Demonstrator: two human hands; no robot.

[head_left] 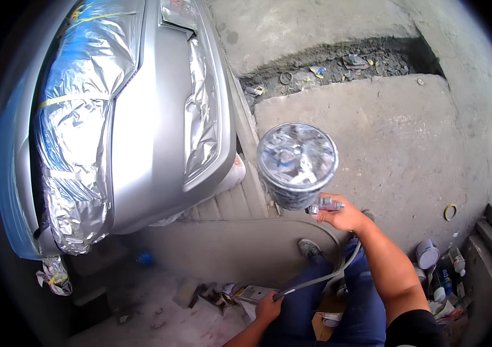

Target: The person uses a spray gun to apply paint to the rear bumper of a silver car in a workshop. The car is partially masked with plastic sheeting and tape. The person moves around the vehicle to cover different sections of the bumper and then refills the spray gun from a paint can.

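My right hand (343, 216) is closed around the handle of a paint spray gun (326, 203). On top of the gun sits a large round cup (297, 156), its lid smeared with silver and grey. From the gun a grey air hose (347, 263) curves down across my legs. My left hand (268, 306) grips that hose low in front of me. To the left of the gun, apart from it, stands a silver car bumper (142, 133). Crinkled silvery masking film (81, 127), held by yellow tape, covers its middle opening, and more film (198, 115) fills the side recess.
A broken trench (338, 66) with rubble cuts through the concrete floor ahead. Paint cans (427, 254) and bottles (457, 261) crowd the lower right, beside a concrete step (491, 254). A tape roll (450, 212) lies near them. Assorted clutter (217, 298) lies left of my legs.
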